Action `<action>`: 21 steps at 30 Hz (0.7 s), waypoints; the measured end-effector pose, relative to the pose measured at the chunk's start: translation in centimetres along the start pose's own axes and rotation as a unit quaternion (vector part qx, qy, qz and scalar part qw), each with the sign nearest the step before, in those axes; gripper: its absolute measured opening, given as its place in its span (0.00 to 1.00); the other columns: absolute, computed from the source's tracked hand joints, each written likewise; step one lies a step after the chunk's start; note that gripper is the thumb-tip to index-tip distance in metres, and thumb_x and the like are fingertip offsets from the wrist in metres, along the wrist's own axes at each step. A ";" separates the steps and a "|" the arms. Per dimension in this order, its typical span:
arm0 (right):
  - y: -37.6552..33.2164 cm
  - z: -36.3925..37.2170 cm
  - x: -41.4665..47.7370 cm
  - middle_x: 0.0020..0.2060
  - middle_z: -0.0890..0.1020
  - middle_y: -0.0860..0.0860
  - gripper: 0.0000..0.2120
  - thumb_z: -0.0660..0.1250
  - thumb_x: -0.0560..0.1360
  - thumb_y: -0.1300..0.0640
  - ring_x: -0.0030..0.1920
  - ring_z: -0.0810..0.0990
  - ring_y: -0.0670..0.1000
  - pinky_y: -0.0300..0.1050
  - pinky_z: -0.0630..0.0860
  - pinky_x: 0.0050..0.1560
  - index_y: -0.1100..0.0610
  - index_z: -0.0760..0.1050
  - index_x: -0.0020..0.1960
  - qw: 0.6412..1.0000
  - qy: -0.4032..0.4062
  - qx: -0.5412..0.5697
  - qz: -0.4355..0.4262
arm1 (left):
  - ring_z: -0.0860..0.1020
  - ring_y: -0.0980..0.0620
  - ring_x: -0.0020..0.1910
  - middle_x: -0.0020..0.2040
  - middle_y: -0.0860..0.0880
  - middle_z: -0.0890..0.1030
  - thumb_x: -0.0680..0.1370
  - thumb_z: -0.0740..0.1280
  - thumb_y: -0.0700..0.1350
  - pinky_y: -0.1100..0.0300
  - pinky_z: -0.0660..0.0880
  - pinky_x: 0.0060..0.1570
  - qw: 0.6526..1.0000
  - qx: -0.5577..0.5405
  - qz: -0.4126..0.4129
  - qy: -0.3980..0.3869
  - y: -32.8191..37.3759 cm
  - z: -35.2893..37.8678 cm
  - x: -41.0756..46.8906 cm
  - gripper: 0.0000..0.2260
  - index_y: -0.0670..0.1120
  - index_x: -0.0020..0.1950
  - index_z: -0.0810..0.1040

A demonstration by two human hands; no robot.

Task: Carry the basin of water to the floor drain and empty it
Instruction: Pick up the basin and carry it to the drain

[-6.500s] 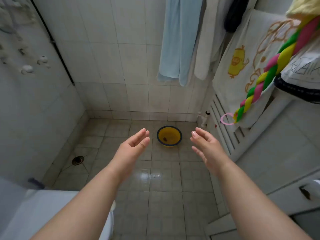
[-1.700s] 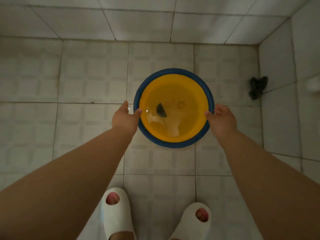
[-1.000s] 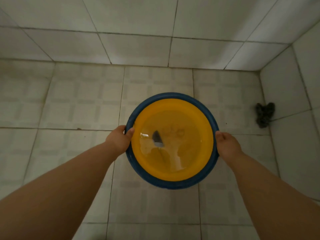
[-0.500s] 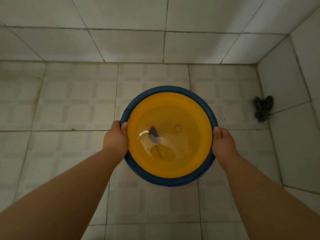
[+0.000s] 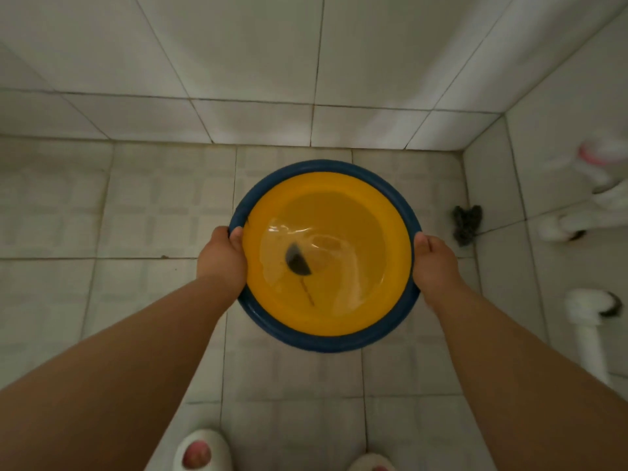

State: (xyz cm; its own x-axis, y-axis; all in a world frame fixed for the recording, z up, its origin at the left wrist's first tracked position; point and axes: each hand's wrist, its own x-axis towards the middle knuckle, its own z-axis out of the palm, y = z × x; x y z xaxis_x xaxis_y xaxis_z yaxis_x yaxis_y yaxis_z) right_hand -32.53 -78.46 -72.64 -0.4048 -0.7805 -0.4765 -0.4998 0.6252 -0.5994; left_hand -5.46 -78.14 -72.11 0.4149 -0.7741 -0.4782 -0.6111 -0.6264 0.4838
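A round yellow basin (image 5: 339, 198) with a dark blue rim hangs in the air above the tiled floor, held level in front of me. Water ripples in it, and a small dark object (image 5: 296, 260) lies at its bottom. My left hand (image 5: 222, 258) grips the rim on the left side, thumb over the edge. My right hand (image 5: 435, 263) grips the rim on the right side the same way. The floor drain is out of view.
White tiled walls meet in a corner at the upper right. A dark clump (image 5: 467, 222) lies on the floor by the right wall. White pipes (image 5: 588, 317) run along the right wall. My feet in white slippers (image 5: 202, 452) stand at the bottom edge.
Both hands took hold of the basin's rim and lifted it off the floor. In the last half second the water has sloshed, and the view has tilted so the pipes and slippers show.
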 end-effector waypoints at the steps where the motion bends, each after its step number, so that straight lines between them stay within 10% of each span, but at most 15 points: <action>1: -0.8 -0.8 -0.6 0.49 0.78 0.61 0.22 0.48 0.81 0.49 0.52 0.76 0.60 0.51 0.72 0.54 0.64 0.74 0.54 1.000 -0.002 0.003 0.004 | 0.75 0.36 0.56 0.58 0.35 0.76 0.82 0.48 0.51 0.53 0.65 0.45 1.000 0.000 0.003 0.002 0.8 -1.2 -0.7 0.21 0.37 0.62 0.68; 21: -23.2 -20.9 -21.6 0.45 0.79 0.57 0.20 0.51 0.80 0.47 0.46 0.77 0.56 0.46 0.71 0.48 0.60 0.75 0.50 0.996 -0.028 0.085 -0.005 | 0.71 0.46 0.44 0.54 0.37 0.78 0.81 0.49 0.51 0.55 0.64 0.43 0.998 -0.050 0.026 0.003 12.9 -30.5 -17.4 0.20 0.39 0.59 0.71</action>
State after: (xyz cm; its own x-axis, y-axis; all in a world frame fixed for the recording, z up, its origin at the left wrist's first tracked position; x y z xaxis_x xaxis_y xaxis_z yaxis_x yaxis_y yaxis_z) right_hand -28.19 -75.99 -34.94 -0.3544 -0.7885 -0.5027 -0.3650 0.6116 -0.7020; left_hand 0.00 -75.49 -35.20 0.3878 -0.8063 -0.4467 -0.5625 -0.5909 0.5783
